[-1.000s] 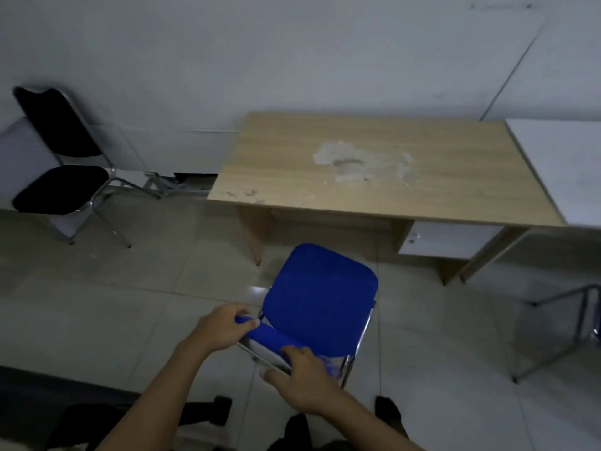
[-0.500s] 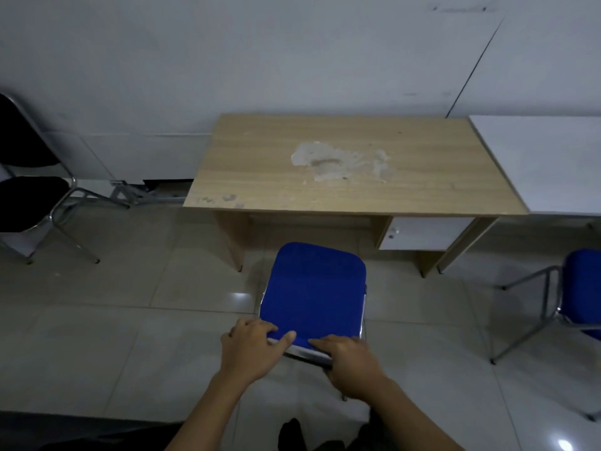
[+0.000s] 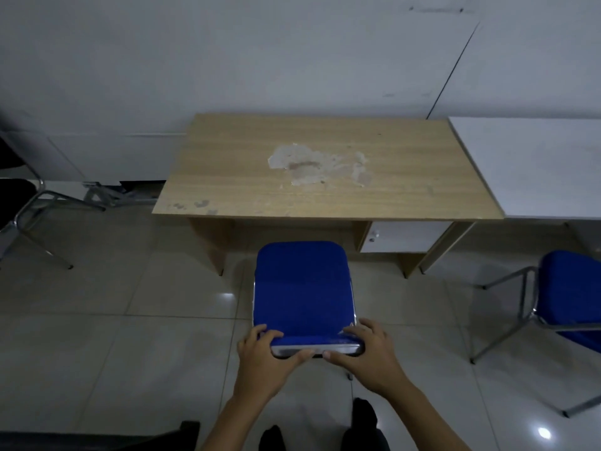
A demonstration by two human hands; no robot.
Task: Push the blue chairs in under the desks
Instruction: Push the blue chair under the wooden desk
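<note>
Before the wooden desk (image 3: 325, 164), blue chair (image 3: 302, 288), left hand (image 3: 263, 362), right hand (image 3: 370, 356) both clamped on its backrest

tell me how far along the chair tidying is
Nothing looks done: no blue chair sits fully under a desk. In hand: both hands, left hand and right hand, grip the backrest of the blue chair, lined up facing the wooden desk but short of its edge. Left: push it in, then the second blue chair by the white desk.

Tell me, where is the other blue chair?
The other blue chair is at the right edge of the head view, in front of the white desk, not pushed under.
</note>
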